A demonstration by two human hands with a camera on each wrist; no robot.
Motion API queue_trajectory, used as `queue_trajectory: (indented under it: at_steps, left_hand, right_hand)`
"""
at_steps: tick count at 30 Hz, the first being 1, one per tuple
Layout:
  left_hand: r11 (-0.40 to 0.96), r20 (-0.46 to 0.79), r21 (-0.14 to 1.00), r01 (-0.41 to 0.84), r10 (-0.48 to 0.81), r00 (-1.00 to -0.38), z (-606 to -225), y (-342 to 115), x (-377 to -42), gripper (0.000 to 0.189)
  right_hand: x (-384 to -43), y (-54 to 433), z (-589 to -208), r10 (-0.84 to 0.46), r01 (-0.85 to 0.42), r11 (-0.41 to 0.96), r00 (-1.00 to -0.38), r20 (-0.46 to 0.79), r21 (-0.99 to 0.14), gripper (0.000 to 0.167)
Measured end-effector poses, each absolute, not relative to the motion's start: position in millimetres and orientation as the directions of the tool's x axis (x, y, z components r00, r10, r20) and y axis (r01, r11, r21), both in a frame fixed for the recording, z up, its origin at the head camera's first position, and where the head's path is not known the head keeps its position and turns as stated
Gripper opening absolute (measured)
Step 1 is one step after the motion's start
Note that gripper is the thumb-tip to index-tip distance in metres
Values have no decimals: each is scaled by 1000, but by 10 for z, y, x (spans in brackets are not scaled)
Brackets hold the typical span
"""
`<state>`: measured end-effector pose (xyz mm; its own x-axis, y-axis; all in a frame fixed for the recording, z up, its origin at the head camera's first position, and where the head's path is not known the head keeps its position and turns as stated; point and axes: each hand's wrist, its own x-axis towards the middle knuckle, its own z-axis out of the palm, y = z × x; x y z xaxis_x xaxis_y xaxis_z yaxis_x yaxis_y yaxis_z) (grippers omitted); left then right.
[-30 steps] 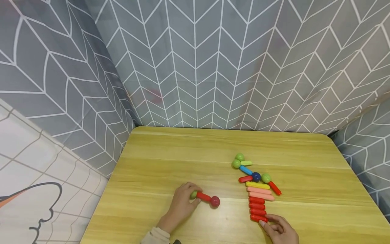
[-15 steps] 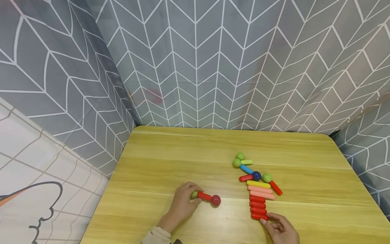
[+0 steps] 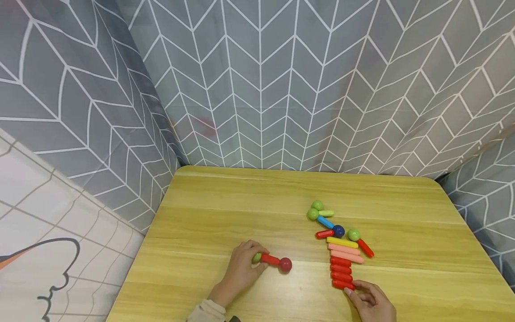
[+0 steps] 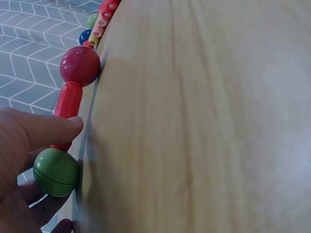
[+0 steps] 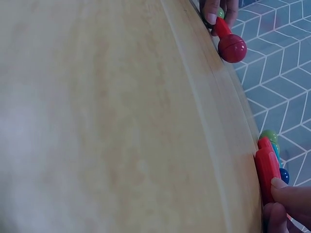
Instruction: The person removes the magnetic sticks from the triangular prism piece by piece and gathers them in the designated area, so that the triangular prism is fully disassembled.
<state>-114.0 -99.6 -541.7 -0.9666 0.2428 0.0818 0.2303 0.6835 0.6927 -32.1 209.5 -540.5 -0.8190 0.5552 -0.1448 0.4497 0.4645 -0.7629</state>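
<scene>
On the wooden table [image 3: 225, 205], my left hand [image 3: 240, 267] holds a red stick [image 3: 270, 259] with a green ball [image 4: 56, 172] at one end and a dark red ball [image 3: 285, 264] at the other. In the left wrist view the thumb lies across the stick near the green ball, with fingers behind that ball. My right hand [image 3: 372, 298] pinches the right end of a short red stick [image 3: 341, 284], the nearest in a row. Above it lie more short red sticks [image 3: 340, 268], two pink sticks [image 3: 346, 256] and a yellow stick [image 3: 342, 242], side by side.
Beyond the row, a navy ball [image 3: 339, 230] meets a blue stick [image 3: 325, 222] and another red stick [image 3: 324, 234]. Two green balls [image 3: 313, 214] and a light green stick [image 3: 326, 213] lie farther back. A green ball [image 3: 354, 235] with a red stick [image 3: 365, 247] lies right of the row.
</scene>
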Motion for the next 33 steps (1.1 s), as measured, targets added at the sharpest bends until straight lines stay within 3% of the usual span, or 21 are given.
queue_trajectory:
  at_steps: [12, 24, 33]
  left_hand:
    - [689, 98, 677, 260, 266, -959, -5473, -988, -1131, 24]
    - [693, 91, 671, 262, 274, -957, -5476, -997, -1115, 21]
    - [694, 120, 661, 285, 278, -953, -5478, -1001, -1105, 20]
  right_hand:
    - [-344, 1975, -5283, 628, 369, 442, -778, -13, -818, 21]
    - [-544, 1606, -5211, 434, 128, 501, -893, 120, -856, 13]
    - [-678, 1360, -5265, 285, 56, 510, -953, 107, -858, 18]
